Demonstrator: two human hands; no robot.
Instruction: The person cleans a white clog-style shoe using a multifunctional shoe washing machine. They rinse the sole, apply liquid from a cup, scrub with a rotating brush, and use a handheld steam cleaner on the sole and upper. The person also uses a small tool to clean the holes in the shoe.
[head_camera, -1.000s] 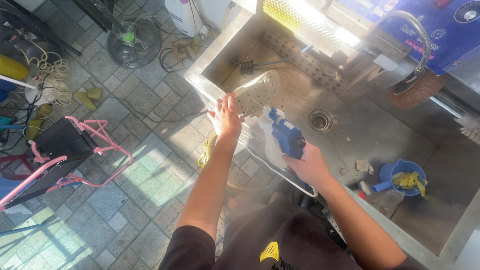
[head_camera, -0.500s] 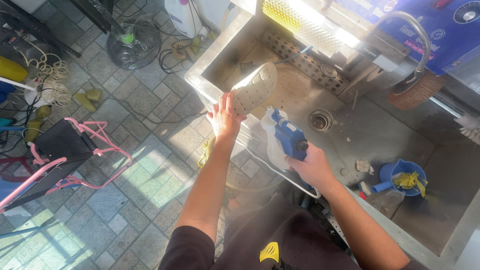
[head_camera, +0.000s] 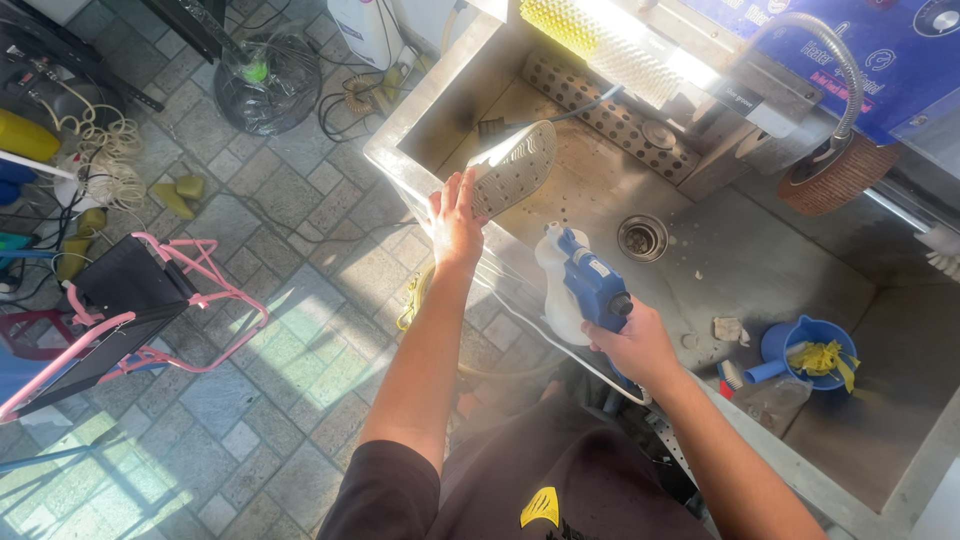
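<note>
My left hand (head_camera: 457, 214) holds a white shoe (head_camera: 515, 164) sole-up over the left end of a steel sink (head_camera: 720, 262). The sole is pale with small dots. My right hand (head_camera: 634, 345) grips a blue and white spray gun (head_camera: 578, 283), its white nozzle end pointing toward the shoe. The gun is a short way below and right of the shoe, not touching it. Both arms reach out over the sink's front rim.
A round drain (head_camera: 642, 237) lies in the sink floor. A blue cup with yellow cloth (head_camera: 812, 352) and a small brush (head_camera: 732, 375) sit at the right. A yellow roller brush (head_camera: 600, 40) and hose (head_camera: 830, 50) are behind. A pink chair (head_camera: 150, 310) stands on the tiled floor.
My left hand has lifted the shoe slightly up and away over the sink, tilting the sole more toward me. The spray gun has stayed nearly in place.
</note>
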